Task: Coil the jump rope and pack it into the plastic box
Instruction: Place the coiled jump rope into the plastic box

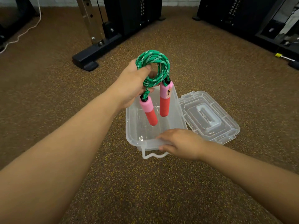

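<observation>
The green braided jump rope [159, 62] is wound into a tight coil, and my left hand [132, 84] grips that coil from the left, holding it in the air. Its two pink-and-red foam handles [164, 102] hang down from the coil, just above the open clear plastic box [134, 126] on the floor. My right hand [179, 143] holds the box's near rim, thumb under the edge and fingers over it. The box's clear lid [208, 117] lies open flat to the right of the box.
The floor is brown speckled rubber matting. Black gym machine bases [90, 60] stand behind the box at left and far right. A white cord [24, 32] trails across the far left floor. A yellow-tipped bar [282, 56] lies at the right edge.
</observation>
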A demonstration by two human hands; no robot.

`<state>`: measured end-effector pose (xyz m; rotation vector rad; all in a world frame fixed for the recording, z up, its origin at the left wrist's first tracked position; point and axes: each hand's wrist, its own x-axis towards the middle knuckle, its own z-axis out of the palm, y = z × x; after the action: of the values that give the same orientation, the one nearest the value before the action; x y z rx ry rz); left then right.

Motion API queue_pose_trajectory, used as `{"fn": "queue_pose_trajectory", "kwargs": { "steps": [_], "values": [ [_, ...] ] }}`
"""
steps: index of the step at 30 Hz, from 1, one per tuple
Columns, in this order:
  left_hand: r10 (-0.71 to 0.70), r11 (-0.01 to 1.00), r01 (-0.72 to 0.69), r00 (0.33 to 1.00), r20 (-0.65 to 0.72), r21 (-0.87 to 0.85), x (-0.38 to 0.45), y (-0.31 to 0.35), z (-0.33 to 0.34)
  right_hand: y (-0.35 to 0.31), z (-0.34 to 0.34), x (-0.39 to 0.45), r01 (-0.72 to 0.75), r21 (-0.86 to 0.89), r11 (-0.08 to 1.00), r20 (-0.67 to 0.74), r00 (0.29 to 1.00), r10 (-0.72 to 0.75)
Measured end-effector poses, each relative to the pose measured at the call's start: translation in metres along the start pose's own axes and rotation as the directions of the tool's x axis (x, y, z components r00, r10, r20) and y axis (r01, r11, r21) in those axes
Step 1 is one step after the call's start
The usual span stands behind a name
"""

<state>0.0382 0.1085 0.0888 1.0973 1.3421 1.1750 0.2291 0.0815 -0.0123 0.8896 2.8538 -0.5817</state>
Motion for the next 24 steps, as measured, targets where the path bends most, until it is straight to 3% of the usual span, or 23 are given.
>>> {"fn": "queue_pose_trajectory", "kwargs": {
  "steps": [7, 9, 11, 12, 14, 18, 21, 24],
  "values": [
    [-0.048, 0.999, 0.048, 0.997, 0.052, 0.009, -0.003, -0.023, 0.004, -0.014, 0.006, -0.033, 0.0, 0.065, 0.998, 0.076, 0.997, -0.005],
    [-0.075, 0.997, 0.074, 0.994, 0.081, 0.008, -0.004, -0.029, 0.004, -0.013, -0.002, -0.037, -0.084, 0.181, 0.98, 0.012, 0.996, 0.083],
    [-0.102, 0.995, 0.104, 0.987, 0.122, -0.01, -0.004, -0.034, 0.003, -0.006, -0.014, -0.035, -0.189, 0.347, 0.919, -0.152, 0.955, 0.254],
    [-0.117, 0.992, 0.123, 0.981, 0.152, -0.029, -0.004, -0.035, 0.003, 0.001, -0.017, -0.03, -0.225, 0.443, 0.868, -0.224, 0.91, 0.35],
    [-0.152, 0.983, 0.17, 0.964, 0.216, -0.065, -0.004, -0.036, 0.004, 0.01, -0.025, -0.019, -0.213, 0.659, 0.721, -0.229, 0.857, 0.462],
    [-0.21, 0.962, 0.248, 0.938, 0.276, -0.111, 0.0, -0.042, 0.008, 0.018, -0.019, 0.01, -0.052, 0.908, 0.415, -0.078, 0.954, 0.29],
    [-0.258, 0.939, 0.304, 0.932, 0.253, -0.162, 0.011, -0.056, 0.008, 0.016, -0.009, 0.026, -0.041, 0.983, 0.178, -0.007, 0.965, 0.262],
    [-0.338, 0.908, 0.382, 0.911, 0.238, -0.174, 0.024, -0.075, 0.012, 0.017, -0.001, 0.039, -0.105, 0.989, 0.105, 0.066, 0.946, 0.318]
  ]
}}
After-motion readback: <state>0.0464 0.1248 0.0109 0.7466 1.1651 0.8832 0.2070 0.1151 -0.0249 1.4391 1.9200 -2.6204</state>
